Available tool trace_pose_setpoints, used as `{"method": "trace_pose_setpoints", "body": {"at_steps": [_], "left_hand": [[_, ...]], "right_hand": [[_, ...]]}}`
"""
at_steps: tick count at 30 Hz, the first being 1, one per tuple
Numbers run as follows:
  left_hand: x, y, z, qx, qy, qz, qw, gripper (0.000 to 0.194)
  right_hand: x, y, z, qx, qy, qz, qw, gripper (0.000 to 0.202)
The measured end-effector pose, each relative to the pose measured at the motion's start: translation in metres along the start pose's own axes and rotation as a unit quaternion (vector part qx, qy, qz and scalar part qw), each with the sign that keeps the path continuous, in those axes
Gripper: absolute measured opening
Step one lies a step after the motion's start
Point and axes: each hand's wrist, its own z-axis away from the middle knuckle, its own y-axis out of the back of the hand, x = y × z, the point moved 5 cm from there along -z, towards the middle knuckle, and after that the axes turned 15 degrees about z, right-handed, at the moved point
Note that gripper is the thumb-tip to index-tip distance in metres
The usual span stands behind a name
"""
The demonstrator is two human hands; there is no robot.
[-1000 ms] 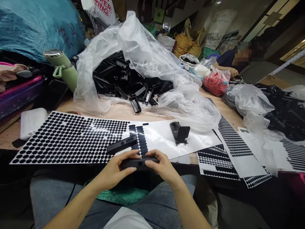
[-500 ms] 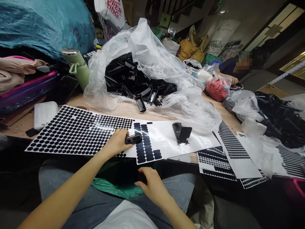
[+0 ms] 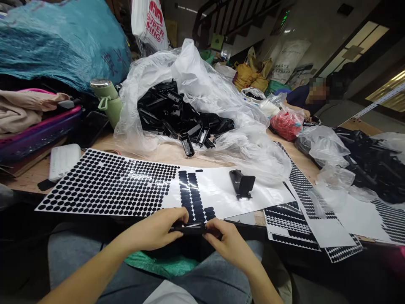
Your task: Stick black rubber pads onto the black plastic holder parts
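Observation:
A black plastic part (image 3: 193, 229) is held level between both my hands, just off the table's front edge and above my lap. My left hand (image 3: 158, 230) is closed on its left end, thumb below and fingers above. My right hand (image 3: 226, 240) pinches the right end between thumb and fingers. Behind them lies a white sheet of black round stickers (image 3: 110, 183), with columns of black oblong stickers (image 3: 194, 196) beside the rounds. On the bare white part of that sheet stands a black folding stand (image 3: 243, 184).
Behind the sheet, a large clear plastic bag (image 3: 205, 80) spills black plastic parts (image 3: 186, 145). A green flask (image 3: 107, 101) and a white device (image 3: 65, 161) stand at the left. More sticker sheets (image 3: 319, 228) overlap at the right. A person (image 3: 302, 99) sits at the far right.
My left hand has brought the black plastic part from over the sticker sheet toward me. My right hand, empty before, has risen and closed on its other end. The view has tilted slightly upward.

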Motion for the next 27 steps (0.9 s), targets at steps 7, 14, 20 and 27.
{"method": "trace_pose_setpoints", "body": {"at_steps": [7,14,20,27], "left_hand": [[0.005,0.077,-0.091,0.165,0.067,-0.028,0.984,0.041],[-0.018,0.157,-0.19,0.45,0.165,-0.072,0.875,0.039],[-0.041,0.177,-0.138,0.478,0.111,-0.071,0.868,0.021],[-0.055,0.092,-0.056,0.268,0.088,0.349,0.894,0.022]], "right_hand": [[-0.006,0.005,-0.015,-0.024,-0.021,-0.001,0.999,0.011],[-0.021,0.002,-0.052,-0.011,0.019,-0.076,0.997,0.018],[0.009,0.023,-0.117,0.092,-0.002,-0.046,0.995,0.02],[0.011,0.072,-0.258,0.247,-0.11,0.082,0.959,0.023]]}}
